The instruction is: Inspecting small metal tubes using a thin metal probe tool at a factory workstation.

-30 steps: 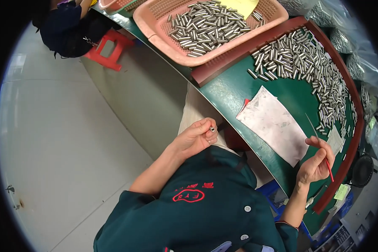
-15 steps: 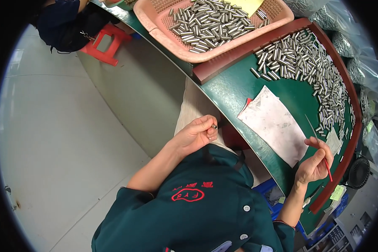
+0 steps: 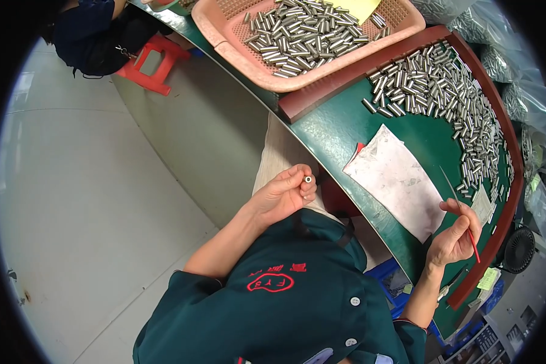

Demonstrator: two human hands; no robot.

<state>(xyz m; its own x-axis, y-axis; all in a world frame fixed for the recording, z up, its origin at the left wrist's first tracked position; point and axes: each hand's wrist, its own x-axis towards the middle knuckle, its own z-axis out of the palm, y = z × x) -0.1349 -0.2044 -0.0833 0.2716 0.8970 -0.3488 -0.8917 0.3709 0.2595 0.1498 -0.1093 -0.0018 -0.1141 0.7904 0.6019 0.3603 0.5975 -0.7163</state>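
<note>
My left hand (image 3: 280, 194), off the table's near edge and in front of my body, is closed round a small metal tube (image 3: 308, 179). The round open end of the tube points up out of the fingers. Over the right part of the table, my right hand (image 3: 455, 236) grips a thin red-handled tool (image 3: 475, 251) with a long slim metal shaft pointing away from me. Next to that hand lies a smudged white sheet (image 3: 397, 182), with a bit of red under its far corner. Whether it is cloth or paper I cannot tell.
Many loose metal tubes (image 3: 428, 85) cover the green tabletop (image 3: 327, 136) inside a raised brown border (image 3: 346, 79). A pink basket (image 3: 224, 51) of similar pieces stands beyond. Clear bags (image 3: 497, 64), a black fan (image 3: 518, 249) and a red stool (image 3: 155, 82) with a seated person surround the table.
The fingers of my left hand have tilted the tube, so its open end now faces up toward the view. My right hand and the tool stay where they were.
</note>
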